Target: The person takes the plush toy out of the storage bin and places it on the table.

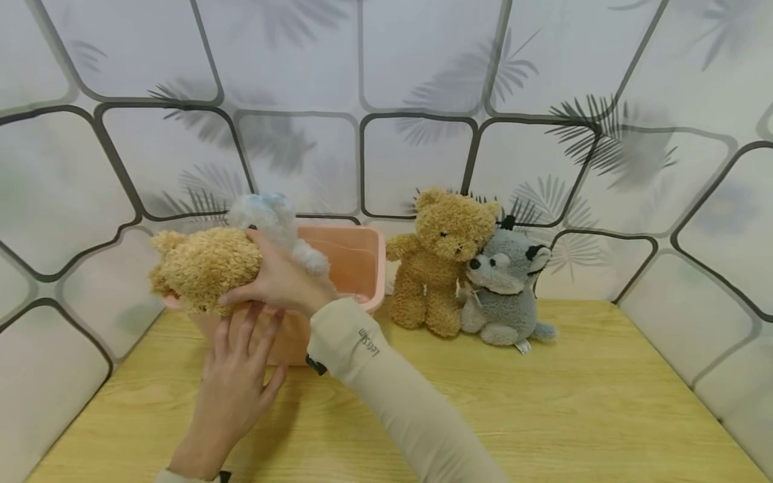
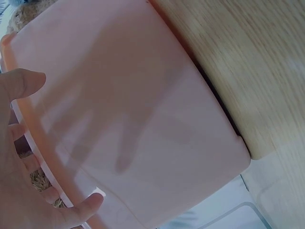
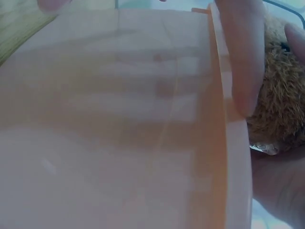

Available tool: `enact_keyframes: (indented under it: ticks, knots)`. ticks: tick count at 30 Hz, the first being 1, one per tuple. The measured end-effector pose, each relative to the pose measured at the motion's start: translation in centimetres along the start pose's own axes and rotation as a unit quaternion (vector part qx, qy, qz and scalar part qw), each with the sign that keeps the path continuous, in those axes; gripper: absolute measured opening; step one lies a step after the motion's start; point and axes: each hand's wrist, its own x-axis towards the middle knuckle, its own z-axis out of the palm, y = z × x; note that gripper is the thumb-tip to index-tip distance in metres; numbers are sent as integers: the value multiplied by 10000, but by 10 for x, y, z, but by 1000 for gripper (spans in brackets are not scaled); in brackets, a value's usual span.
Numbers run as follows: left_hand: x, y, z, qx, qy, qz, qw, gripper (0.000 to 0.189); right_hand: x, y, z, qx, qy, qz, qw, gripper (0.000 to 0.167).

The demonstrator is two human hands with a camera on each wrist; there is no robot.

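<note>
My right hand (image 1: 280, 274) grips a curly golden-brown teddy bear (image 1: 211, 267) at the left end of a pink plastic bin (image 1: 379, 268). The bear's face is turned from the head view, and its lower part is hidden. My left hand (image 1: 237, 379) is at the bin's front, fingers extended and spread at the rim just below the bear. In the left wrist view those fingers reach over the rim, beside the bin's smooth pink wall (image 2: 124, 109). A fluffy white and pale-blue plush toy (image 1: 262, 216) sits in the bin behind my right hand.
Right of the bin, a second golden-brown teddy bear (image 1: 431, 268) stands against the patterned backdrop (image 1: 417, 164). A grey and white plush animal (image 1: 510, 305) with black-tipped ears leans on it. All stand on a light wood-grain table (image 1: 543, 409).
</note>
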Motion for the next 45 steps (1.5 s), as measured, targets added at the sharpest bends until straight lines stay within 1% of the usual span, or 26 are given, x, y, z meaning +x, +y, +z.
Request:
enact_keyframes:
  ticks: [2, 6, 9, 10, 15, 17, 18, 23, 26, 30, 33, 35, 38, 41, 45]
  knots:
    - [0, -1, 0, 9, 12, 26, 10000, 66, 1, 1, 1, -110, 35, -42, 9999, 101]
    - [0, -1, -1, 34, 12, 50, 10000, 67, 2, 4, 1, 7, 139, -323, 9994, 79]
    - [0, -2, -1, 50, 5, 29, 10000, 67, 1, 6, 0, 102, 129, -458, 9988, 69]
    - [0, -2, -2, 56, -4, 18, 10000, 67, 0, 6, 0, 123, 130, -460, 9988, 69]
    - [0, -2, -2, 49, -2, 20, 10000, 66, -5, 6, -1, 251, 195, -115, 9994, 80]
    - [0, -1, -1, 22, 20, 32, 10000, 66, -9, 7, -3, 279, 276, 1, 9992, 82]
    - [0, -1, -1, 6, 32, 29, 10000, 66, -10, 8, -3, 330, 309, 16, 9990, 80]
    - [-1, 1, 2, -14, 27, -10, 10000, 65, -20, 14, -6, 289, 624, 111, 9976, 78]
    - [-1, 1, 2, -34, 47, -23, 10000, 64, -24, 17, -6, 253, 873, 61, 9958, 78]
    - [0, 0, 2, -39, 67, -55, 10000, 64, -23, 20, -8, 471, 1215, -248, 9912, 77]
    - [0, 0, 2, -25, 52, -86, 9999, 64, -22, 23, -10, 690, 1439, -421, 9863, 75]
    - [-1, 0, 2, -19, 30, -111, 9999, 64, -23, 26, -12, 869, 1568, -467, 9827, 72]
    - [-1, 0, 2, -18, 23, -104, 9999, 64, -25, 28, -16, 1122, 1681, -419, 9785, 69]
    - [-1, 0, 2, -20, 2, -115, 9999, 64, -29, 29, -19, 1308, 1770, -284, 9751, 70]
    - [-1, 0, 1, -7, -34, -147, 9999, 64, -36, 28, -22, 1402, 2003, 83, 9696, 78]
